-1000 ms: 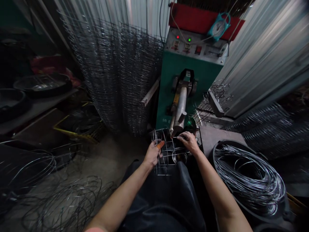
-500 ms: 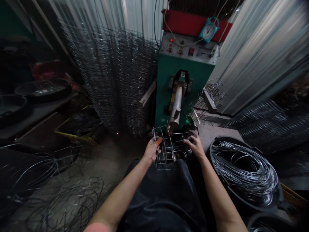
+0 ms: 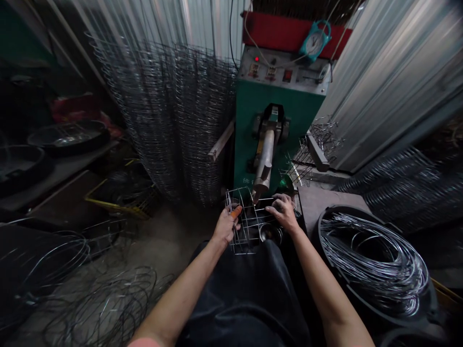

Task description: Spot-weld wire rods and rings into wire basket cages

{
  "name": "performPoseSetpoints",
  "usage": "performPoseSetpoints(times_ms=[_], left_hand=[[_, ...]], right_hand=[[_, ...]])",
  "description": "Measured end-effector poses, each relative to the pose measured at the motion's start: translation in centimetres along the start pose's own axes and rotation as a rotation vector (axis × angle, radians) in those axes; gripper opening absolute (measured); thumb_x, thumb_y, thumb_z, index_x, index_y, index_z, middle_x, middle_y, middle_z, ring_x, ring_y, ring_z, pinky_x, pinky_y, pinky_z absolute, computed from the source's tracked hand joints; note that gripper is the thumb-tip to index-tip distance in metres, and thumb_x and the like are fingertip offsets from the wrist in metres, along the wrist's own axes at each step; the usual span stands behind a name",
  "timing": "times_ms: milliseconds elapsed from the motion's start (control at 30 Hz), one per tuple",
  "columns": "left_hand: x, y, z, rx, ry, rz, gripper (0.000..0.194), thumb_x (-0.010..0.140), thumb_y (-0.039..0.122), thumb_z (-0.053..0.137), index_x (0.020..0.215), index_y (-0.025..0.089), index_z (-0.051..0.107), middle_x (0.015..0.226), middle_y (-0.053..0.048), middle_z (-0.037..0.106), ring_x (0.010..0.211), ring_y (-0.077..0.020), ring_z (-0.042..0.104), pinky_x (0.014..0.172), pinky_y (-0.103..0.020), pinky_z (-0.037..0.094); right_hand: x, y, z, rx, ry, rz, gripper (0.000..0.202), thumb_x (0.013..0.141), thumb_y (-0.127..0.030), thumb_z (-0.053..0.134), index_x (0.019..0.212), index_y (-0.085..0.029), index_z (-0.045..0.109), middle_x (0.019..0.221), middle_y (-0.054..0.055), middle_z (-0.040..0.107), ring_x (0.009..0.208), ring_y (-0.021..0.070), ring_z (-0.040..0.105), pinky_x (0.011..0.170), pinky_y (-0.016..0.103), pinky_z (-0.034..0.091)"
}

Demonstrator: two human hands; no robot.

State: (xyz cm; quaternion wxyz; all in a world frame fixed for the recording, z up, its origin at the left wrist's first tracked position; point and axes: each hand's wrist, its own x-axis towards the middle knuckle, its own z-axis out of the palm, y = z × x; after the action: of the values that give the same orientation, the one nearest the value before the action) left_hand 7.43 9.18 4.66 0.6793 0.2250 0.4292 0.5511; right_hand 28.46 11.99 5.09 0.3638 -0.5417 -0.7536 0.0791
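Note:
My left hand (image 3: 227,225) is closed around the left side of a small wire grid frame (image 3: 246,226), with an orange covering on its thumb. The frame sits above my dark-covered lap, under the tip of the green welding machine's metal arm (image 3: 263,164). Thin wires (image 3: 264,210) stick out of the frame towards the right. On their right ends my right hand (image 3: 284,212) has its fingers curled, apparently pinching a wire. A round shiny bowl-like part (image 3: 270,234) lies below the wires.
Tall stacks of wire baskets (image 3: 195,125) stand left of the green machine body (image 3: 249,115). A black tub (image 3: 320,226) of cut wires (image 3: 376,260) is at my right. Tangled wire (image 3: 108,303) covers the floor at left, near a yellow-edged crate (image 3: 119,207).
My right hand has moved slightly left along the wires, its fingers more curled. The left hand and frame stay almost in place under the machine's arm. The view has shifted a little.

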Motion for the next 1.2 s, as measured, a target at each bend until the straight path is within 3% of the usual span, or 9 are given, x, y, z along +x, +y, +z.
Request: performPoseSetpoints(times_ms=[467, 1200], left_hand=[[2.3, 0.7, 0.2, -0.037, 0.029, -0.045, 0.047, 0.050, 0.031, 0.079, 0.083, 0.017, 0.049, 0.056, 0.011, 0.038, 0.038, 0.0002, 0.024, 0.034, -0.016, 0.017], [2.4, 1.3, 0.3, 0.044, 0.051, -0.089, 0.044, 0.049, 0.030, 0.079, 0.079, 0.015, 0.051, 0.050, 0.011, 0.034, 0.037, -0.0002, 0.024, 0.035, -0.016, 0.017]], right_hand=[[2.2, 0.6, 0.8, -0.007, -0.046, 0.063, 0.031, 0.078, -0.046, 0.059, 0.062, -0.019, 0.055, 0.104, 0.006, 0.058, 0.105, 0.0254, 0.041, 0.087, 0.041, 0.030], [2.2, 0.0, 0.6, -0.021, -0.103, 0.173, 0.027, 0.073, -0.042, 0.066, 0.062, -0.019, 0.057, 0.108, 0.006, 0.058, 0.108, 0.0257, 0.040, 0.089, 0.042, 0.028]])
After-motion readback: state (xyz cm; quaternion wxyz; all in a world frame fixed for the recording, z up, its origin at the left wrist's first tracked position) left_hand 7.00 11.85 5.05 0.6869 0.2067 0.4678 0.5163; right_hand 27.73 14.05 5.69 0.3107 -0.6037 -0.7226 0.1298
